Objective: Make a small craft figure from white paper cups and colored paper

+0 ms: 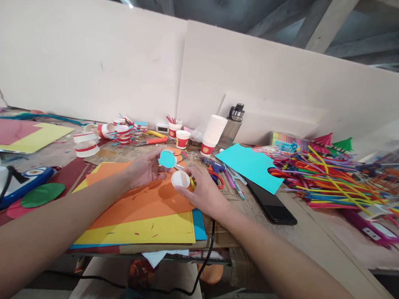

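Observation:
My left hand (145, 168) pinches a teal paper disc (167, 159) above the orange paper sheet (145, 202). My right hand (204, 190) grips a small white paper cup (180, 179), held with its base toward me, just below the disc. Something thin and yellow (192, 182) shows between the right fingers. The two hands nearly touch over a stack of orange, yellow and blue sheets.
A stack of white paper cups (214, 134), a grey water bottle (232, 122), red scissors (216, 175), a black phone (271, 203), a teal sheet (249, 165), a heap of coloured straws (333, 177), cut red-and-white cup rings (86, 145) and a green paper oval (42, 194) cover the table.

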{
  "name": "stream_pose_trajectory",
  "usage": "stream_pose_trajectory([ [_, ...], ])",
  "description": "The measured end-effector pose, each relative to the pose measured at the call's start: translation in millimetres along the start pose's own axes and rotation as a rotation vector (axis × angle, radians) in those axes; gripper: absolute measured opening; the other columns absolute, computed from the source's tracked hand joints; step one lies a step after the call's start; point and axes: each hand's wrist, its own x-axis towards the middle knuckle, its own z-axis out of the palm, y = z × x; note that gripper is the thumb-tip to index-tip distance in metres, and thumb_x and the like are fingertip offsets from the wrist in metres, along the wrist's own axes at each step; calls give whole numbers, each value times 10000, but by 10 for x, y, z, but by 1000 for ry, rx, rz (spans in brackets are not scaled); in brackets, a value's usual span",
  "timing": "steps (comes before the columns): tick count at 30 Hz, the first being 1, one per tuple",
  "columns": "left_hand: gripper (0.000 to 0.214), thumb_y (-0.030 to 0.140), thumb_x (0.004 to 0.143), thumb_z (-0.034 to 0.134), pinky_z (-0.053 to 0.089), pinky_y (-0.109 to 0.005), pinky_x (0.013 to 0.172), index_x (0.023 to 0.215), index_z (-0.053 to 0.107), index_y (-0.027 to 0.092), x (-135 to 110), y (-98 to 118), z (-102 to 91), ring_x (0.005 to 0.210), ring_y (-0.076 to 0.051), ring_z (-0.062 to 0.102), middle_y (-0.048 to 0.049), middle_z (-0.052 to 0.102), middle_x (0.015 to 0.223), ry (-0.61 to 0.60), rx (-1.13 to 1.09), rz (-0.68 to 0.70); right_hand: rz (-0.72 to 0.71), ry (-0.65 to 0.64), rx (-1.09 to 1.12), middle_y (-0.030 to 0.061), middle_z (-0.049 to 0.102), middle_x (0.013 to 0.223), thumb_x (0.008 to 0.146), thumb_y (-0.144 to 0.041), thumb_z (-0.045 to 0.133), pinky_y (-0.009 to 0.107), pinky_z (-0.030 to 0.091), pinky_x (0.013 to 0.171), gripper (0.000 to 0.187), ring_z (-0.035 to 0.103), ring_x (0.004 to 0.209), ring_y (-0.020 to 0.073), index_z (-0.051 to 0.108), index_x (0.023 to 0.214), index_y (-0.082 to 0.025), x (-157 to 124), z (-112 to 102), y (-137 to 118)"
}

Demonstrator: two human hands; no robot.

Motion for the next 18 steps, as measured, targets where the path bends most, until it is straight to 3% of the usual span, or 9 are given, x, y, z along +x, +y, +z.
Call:
stream_pose_trajectory([
  [11, 423, 494, 983, 430, 365, -186, 378, 880, 621, 130, 43, -26, -62, 490, -126, 577, -139, 731, 792, 81, 89, 1, -51, 26, 30, 130, 572, 1230, 770, -227, 785, 489, 454, 1048, 593, 528, 1210, 288, 534, 1308, -208, -7, 47, 62],
  [18, 473, 562, 944, 478, 333, -192, 339, 798, 617, 134, 33, -57, -35, 435, -143, 576, -98, 689, 648, 92, 184, 12, -105, 115, 70, 123, 550, 1244, 781, -173, 747, 460, 486, 1030, 538, 547, 1202, 267, 555, 1282, -224, -5, 60, 65],
])
